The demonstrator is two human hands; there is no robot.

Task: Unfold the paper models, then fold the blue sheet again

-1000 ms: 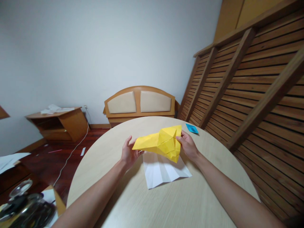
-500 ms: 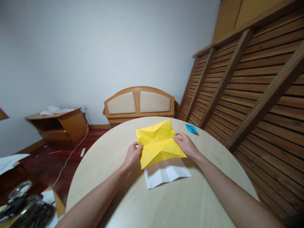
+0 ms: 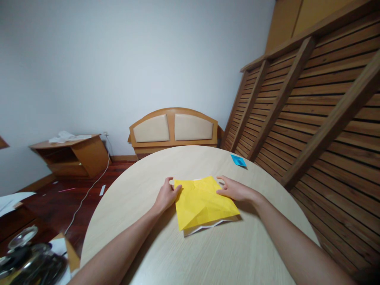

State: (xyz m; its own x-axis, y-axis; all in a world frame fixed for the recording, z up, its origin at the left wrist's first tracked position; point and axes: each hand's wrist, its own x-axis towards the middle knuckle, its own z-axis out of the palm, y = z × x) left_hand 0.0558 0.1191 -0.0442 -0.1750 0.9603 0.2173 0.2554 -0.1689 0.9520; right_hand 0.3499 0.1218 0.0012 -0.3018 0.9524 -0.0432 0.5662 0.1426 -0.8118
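A creased sheet of yellow paper (image 3: 204, 202) lies low over a folded white sheet of paper (image 3: 192, 230), whose front edge alone shows beneath it. My left hand (image 3: 168, 194) holds the yellow sheet at its upper left edge, thumb on top and the other fingers curled at its side. At the upper right edge, my right hand (image 3: 234, 189) has its thumb on the yellow sheet, with the index finger a little apart beyond the edge. A blue folded paper piece (image 3: 238, 160) rests near the table's far right rim, away from both hands.
The round pale wooden table (image 3: 133, 174) carries the papers. Beyond it stands a headboard (image 3: 172, 143) with cream panels. A slatted wooden frame (image 3: 285, 99) leans on the right. To the left are a low cabinet (image 3: 89, 158), a white cable (image 3: 86, 198) and a glass-lidded pot (image 3: 32, 257).
Both hands have lowered the yellow paper toward me onto the white sheet, covering most of it. The blue piece has stayed in place.
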